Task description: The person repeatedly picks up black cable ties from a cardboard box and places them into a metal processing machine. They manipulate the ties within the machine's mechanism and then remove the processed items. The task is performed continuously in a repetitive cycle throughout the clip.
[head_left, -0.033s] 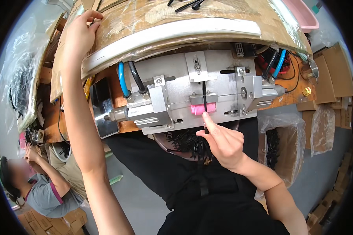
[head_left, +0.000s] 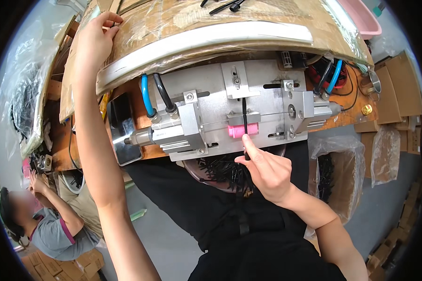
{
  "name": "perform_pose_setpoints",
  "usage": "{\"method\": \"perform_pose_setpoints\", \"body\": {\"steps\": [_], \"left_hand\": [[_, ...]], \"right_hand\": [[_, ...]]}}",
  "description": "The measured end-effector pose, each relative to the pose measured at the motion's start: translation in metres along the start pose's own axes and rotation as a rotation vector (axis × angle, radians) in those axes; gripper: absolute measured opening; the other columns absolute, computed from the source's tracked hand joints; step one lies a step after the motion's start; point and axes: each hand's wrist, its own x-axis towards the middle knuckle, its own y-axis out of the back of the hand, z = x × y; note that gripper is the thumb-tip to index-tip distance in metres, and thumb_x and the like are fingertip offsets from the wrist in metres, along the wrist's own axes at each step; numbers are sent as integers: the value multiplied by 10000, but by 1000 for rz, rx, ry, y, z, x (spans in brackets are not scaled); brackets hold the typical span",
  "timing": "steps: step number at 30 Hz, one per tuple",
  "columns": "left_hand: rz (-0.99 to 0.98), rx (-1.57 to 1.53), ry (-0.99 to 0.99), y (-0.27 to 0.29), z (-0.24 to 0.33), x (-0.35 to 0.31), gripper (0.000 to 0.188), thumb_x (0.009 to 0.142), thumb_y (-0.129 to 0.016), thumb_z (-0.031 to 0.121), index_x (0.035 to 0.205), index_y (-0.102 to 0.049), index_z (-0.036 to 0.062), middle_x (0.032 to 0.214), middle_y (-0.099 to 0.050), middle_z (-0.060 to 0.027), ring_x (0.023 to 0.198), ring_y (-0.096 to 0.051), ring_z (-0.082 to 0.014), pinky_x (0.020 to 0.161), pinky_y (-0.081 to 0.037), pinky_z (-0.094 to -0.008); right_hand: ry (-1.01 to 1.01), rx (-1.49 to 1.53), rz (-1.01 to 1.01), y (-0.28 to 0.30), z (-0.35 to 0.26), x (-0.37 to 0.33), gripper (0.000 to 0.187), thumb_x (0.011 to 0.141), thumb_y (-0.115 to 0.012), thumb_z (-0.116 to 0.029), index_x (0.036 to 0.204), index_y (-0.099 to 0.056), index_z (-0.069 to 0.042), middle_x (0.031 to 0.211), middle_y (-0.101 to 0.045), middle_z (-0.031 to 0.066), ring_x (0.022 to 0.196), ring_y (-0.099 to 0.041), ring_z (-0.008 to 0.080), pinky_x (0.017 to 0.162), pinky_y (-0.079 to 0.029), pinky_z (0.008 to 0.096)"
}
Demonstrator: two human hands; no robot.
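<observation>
My right hand (head_left: pixel 270 175) grips the near end of a thin black plastic rod (head_left: pixel 244 110), its index finger stretched along the top and the thumb below. The rod runs across a pink block (head_left: pixel 237 130) and a small metal support, its far end at a slotted metal bracket (head_left: pixel 234 79). This all sits on a steel fixture plate (head_left: pixel 215 105) between two metal cylinder units (head_left: pixel 176 133). Up at the far left, my left hand (head_left: pixel 98 40) rests over the cardboard, fingers curled together; a small dark bit shows at the fingertips, too little to name.
Plastic-wrapped cardboard (head_left: pixel 159 35) overhangs the fixture, with black pieces (head_left: pixel 234 5) on top. A phone (head_left: pixel 122 126) lies left of the plate. Below the bench edge, a bowl (head_left: pixel 192 168) holds many black rods. A co-worker (head_left: pixel 61 229) sits at the lower left.
</observation>
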Motion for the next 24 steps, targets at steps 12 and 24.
{"method": "perform_pose_setpoints", "body": {"steps": [12, 24], "left_hand": [[64, -210, -66, 20, 43, -58, 125, 895, -589, 8, 997, -660, 15, 913, -643, -135, 813, -624, -231, 756, -492, -324], [329, -335, -118, 12, 70, -95, 282, 869, -612, -37, 1137, -641, 43, 865, -577, -99, 743, -557, -224, 720, -469, -328]], "right_hand": [[391, -248, 64, 62, 36, 149, 237, 810, -647, 76, 1036, -698, 24, 857, -705, 145, 702, -679, 215, 607, -530, 288], [529, -352, -71, 17, 73, 279, 98, 785, -705, -103, 778, -657, -18, 867, -609, 132, 861, -615, 307, 769, -504, 391]]}}
